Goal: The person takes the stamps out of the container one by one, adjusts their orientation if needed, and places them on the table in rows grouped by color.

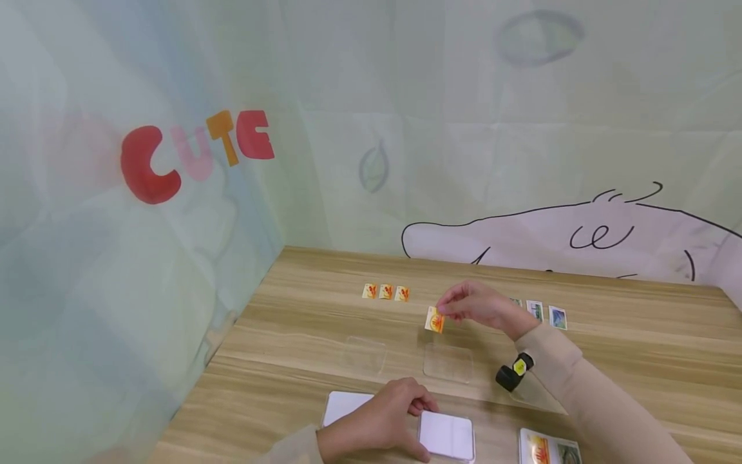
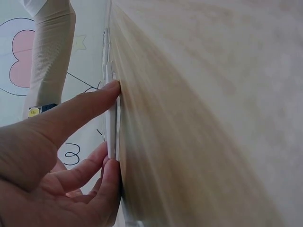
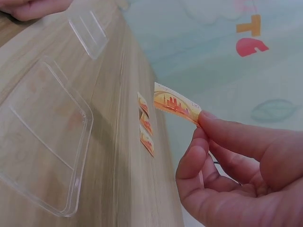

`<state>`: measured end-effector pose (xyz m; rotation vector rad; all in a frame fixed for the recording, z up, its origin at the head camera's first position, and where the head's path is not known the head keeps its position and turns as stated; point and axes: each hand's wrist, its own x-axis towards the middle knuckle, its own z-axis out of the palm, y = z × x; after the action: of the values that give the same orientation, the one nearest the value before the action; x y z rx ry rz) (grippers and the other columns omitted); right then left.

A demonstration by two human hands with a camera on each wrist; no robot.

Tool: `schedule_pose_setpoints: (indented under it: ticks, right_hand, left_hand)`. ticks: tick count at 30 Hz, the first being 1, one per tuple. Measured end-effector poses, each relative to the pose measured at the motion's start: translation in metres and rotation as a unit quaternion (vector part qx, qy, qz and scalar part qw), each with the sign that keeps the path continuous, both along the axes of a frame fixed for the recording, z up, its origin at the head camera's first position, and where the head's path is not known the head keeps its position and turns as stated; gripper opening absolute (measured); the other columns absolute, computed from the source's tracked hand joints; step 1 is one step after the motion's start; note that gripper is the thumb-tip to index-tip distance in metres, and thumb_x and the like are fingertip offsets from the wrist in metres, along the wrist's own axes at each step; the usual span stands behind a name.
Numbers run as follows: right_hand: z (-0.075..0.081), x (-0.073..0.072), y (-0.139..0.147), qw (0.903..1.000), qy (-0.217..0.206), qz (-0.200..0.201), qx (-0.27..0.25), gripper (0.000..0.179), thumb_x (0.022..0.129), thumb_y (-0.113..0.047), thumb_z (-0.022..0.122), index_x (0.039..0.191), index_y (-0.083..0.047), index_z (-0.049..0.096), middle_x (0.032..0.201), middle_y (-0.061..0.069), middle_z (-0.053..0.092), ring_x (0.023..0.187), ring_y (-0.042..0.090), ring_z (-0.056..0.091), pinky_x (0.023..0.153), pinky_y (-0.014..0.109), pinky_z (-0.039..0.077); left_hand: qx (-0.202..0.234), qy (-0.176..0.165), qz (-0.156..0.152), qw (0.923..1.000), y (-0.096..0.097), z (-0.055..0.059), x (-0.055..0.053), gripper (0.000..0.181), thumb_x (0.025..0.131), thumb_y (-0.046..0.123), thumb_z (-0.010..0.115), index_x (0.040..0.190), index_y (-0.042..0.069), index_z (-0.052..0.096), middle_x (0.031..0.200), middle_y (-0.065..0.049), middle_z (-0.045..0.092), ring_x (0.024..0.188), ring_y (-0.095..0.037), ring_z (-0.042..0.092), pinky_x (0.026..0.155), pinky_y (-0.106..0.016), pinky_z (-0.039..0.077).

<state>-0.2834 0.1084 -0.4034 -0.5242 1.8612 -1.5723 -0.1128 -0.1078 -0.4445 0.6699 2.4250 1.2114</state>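
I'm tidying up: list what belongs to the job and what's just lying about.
Likely the job:
small orange paper stamp, pinched by right fingers
clear plastic rectangular case with white face, held by left fingers
row of three small orange paper stamps

Seemingly lying about:
clear rectangular plastic lids
white-bordered, blue-pictured paper stamp

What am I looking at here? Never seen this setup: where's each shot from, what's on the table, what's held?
There's no machine: a person works with two bare hands. The widest picture comes from a camera on the head; the other two come from cameras on the left and right wrists. On the wooden table lie a row of three orange stamps, other stamps to the right, clear plastic pieces and flat cases. The right hand pinches one more orange stamp above the table. The left hand grips a white-topped case.
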Motion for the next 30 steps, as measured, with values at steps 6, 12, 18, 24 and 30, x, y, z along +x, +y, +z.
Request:
schedule_pose_setpoints:
  ticks: [6, 12, 18, 24, 30]
  right_hand:
    - [-0.001, -0.005, -0.002, 0.9999, -0.008, -0.013, 0.006, 0.010, 0.096, 0.002, 0.061, 0.094, 0.002, 0.071, 0.083, 0.004, 0.067, 0.070, 0.013, 0.054, 0.064, 0.024, 0.046]
    - [-0.001, -0.008, -0.004, 0.9996, -0.012, -0.024, 0.005, 0.010, 0.096, 0.004, 0.061, 0.093, 0.004, 0.070, 0.083, 0.003, 0.067, 0.069, 0.013, 0.054, 0.064, 0.024, 0.048]
    - [-0.003, -0.014, -0.006, 0.9994, -0.006, -0.032, 0.013, 0.010, 0.097, 0.003, 0.060, 0.094, 0.004, 0.069, 0.083, 0.003, 0.066, 0.069, 0.013, 0.053, 0.063, 0.024, 0.046]
    - [-0.005, -0.018, -0.008, 0.9990, -0.007, -0.043, 0.013, 0.009, 0.096, 0.006, 0.059, 0.094, 0.006, 0.068, 0.081, 0.003, 0.065, 0.068, 0.013, 0.052, 0.063, 0.024, 0.046]
    - [-0.005, -0.022, -0.013, 0.9980, -0.016, -0.056, 0.026, 0.008, 0.096, 0.005, 0.060, 0.095, 0.007, 0.068, 0.081, 0.003, 0.065, 0.069, 0.014, 0.051, 0.064, 0.024, 0.045]
  left_hand:
    - [-0.004, -0.001, -0.003, 1.0000, 0.000, 0.000, -0.001, 0.051, 0.058, 0.008, 0.097, 0.100, 0.010, 0.070, 0.093, 0.012, 0.052, 0.084, 0.003, 0.050, 0.079, -0.014, 0.050]
    - [-0.003, -0.001, -0.004, 1.0000, 0.001, -0.001, -0.001, 0.050, 0.058, 0.008, 0.097, 0.100, 0.009, 0.070, 0.093, 0.012, 0.051, 0.084, 0.004, 0.050, 0.079, -0.015, 0.050]
    - [-0.003, -0.003, -0.007, 1.0000, 0.001, 0.000, -0.002, 0.050, 0.058, 0.007, 0.097, 0.100, 0.009, 0.070, 0.094, 0.011, 0.052, 0.084, 0.003, 0.050, 0.079, -0.015, 0.050]
    - [-0.005, -0.003, -0.006, 1.0000, 0.001, 0.000, -0.002, 0.050, 0.058, 0.007, 0.097, 0.100, 0.009, 0.070, 0.094, 0.012, 0.052, 0.084, 0.003, 0.050, 0.079, -0.015, 0.050]
    - [-0.002, -0.007, -0.007, 1.0000, 0.001, 0.001, -0.002, 0.050, 0.058, 0.007, 0.097, 0.100, 0.008, 0.070, 0.093, 0.011, 0.051, 0.085, 0.003, 0.050, 0.079, -0.015, 0.050]
